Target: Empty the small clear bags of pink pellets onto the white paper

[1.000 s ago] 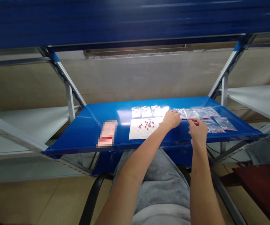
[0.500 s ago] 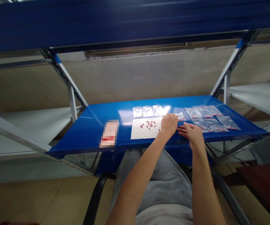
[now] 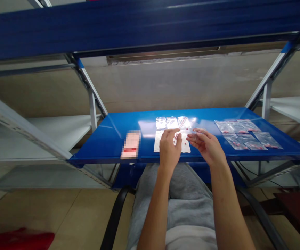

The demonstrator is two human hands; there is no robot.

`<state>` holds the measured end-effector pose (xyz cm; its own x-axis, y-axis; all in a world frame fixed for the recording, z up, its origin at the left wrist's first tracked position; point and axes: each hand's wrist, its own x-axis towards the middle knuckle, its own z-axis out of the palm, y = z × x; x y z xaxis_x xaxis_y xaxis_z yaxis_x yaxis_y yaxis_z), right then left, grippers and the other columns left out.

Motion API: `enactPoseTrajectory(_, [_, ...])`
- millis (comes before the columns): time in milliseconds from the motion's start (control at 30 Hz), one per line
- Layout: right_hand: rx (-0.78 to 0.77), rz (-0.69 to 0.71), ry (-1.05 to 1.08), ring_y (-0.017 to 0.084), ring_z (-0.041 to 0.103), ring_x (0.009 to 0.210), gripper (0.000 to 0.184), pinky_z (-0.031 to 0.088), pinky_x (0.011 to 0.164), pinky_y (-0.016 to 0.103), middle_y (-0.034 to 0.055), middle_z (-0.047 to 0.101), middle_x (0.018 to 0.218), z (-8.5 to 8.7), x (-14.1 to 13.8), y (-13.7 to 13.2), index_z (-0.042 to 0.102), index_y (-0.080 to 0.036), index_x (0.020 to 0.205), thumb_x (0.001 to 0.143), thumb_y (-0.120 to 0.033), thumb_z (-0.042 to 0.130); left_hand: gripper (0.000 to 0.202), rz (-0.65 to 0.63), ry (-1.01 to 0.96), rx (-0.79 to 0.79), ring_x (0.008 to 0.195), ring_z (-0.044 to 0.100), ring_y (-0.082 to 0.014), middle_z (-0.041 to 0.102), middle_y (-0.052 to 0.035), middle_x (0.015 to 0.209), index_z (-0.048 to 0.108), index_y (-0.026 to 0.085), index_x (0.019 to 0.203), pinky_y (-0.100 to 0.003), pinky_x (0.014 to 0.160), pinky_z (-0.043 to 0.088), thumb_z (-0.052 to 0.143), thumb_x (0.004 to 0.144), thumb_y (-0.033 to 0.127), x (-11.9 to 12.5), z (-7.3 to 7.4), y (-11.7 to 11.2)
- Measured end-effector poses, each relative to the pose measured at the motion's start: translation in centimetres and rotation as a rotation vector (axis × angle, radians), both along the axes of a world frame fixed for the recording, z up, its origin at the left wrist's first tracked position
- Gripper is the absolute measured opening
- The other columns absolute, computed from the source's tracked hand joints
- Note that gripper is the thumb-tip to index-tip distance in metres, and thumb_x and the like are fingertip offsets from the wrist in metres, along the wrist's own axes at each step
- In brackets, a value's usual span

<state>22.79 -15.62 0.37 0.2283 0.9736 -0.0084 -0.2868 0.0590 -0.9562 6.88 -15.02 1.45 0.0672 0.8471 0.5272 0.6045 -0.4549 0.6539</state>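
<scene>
My left hand (image 3: 170, 146) is over a white cloth (image 3: 158, 147), its thumb and fingers apart around several small red pieces (image 3: 176, 136) that lie there. Part of the cloth and some pieces are hidden under this hand. Just to the right, the curled fingers of my right hand (image 3: 208, 144) pinch a clear plastic bag (image 3: 196, 126) above the cloth's right edge. The bag is hard to make out against the glare. Behind the cloth, flat clear bags (image 3: 161, 122) lie in a row.
Several clear bags with red pieces inside (image 3: 243, 142) lie on the right of the blue table (image 3: 144, 157). A blurred-out pinkish packet (image 3: 130, 145) lies at the left. A blue beam (image 3: 150, 31) crosses above; metal posts (image 3: 263, 83) slant at the sides.
Both hands have moved left relative to the table. My left hand has gone from the bag at the cloth's right onto the red pieces; my right hand has lifted a bag. The view has shifted slightly.
</scene>
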Motion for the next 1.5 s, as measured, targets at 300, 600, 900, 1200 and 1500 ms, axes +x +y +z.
enactPoseTrajectory(300, [-0.021,0.355,0.052,0.018,0.072,0.067,0.03,0.056,0.06,0.025,0.0073,0.077,0.078,1.0,-1.8,0.4,0.072,-0.017,0.101,0.078,-0.034,0.078,0.04,-0.127,-0.545,-0.313,0.079,0.072,-0.0188,0.077,-0.0066,0.089,0.075,0.016,0.107,-0.028,0.074,0.052,0.054,0.098,0.049,-4.9,0.0,0.7])
enactPoseTrajectory(600, [-0.072,0.348,-0.019,0.018,0.073,0.069,0.037,0.058,0.061,0.024,0.0074,0.076,0.08,-0.6,-1.6,0.1,0.07,-0.017,0.103,0.077,-0.04,0.084,0.023,-0.209,-0.534,-0.368,0.071,0.068,-0.0171,0.074,-0.0042,0.077,0.074,0.015,0.087,-0.028,0.073,0.051,0.067,0.087,0.037,-5.8,0.1,0.2])
enactPoseTrajectory(900, [-0.036,0.184,-0.105,0.021,0.075,0.079,0.054,0.062,0.067,0.03,0.005,0.073,0.091,-0.2,-1.8,0.2,0.059,-0.022,0.117,0.075,-0.045,0.083,0.021,-0.245,-0.622,-0.426,0.07,0.065,-0.0144,0.07,-0.0029,0.074,0.07,0.015,0.086,-0.024,0.064,0.045,0.067,0.087,0.036,-5.2,0.7,-0.2])
enactPoseTrajectory(1200, [0.021,-0.027,-0.655,0.016,0.06,0.063,0.036,0.05,0.053,0.027,0.0036,0.064,0.08,2.3,-2.1,-1.3,0.064,-0.02,0.096,0.086,-0.054,0.067,0.021,-0.379,-0.646,-0.442,0.071,0.063,-0.0139,0.069,-0.0033,0.074,0.067,0.015,0.086,-0.023,0.063,0.045,0.064,0.09,0.036,-4.0,2.2,-0.8])
enactPoseTrajectory(1500, [0.173,0.2,-0.52,0.015,0.06,0.061,0.042,0.046,0.053,0.024,0.0021,0.065,0.069,5.1,-3.6,-3.4,0.062,-0.019,0.082,0.089,-0.06,0.067,0.02,-0.415,-0.419,-0.353,0.082,0.069,-0.0173,0.074,-0.0056,0.086,0.071,0.017,0.091,-0.027,0.075,0.051,0.061,0.096,0.034,-3.7,3.8,-2.3])
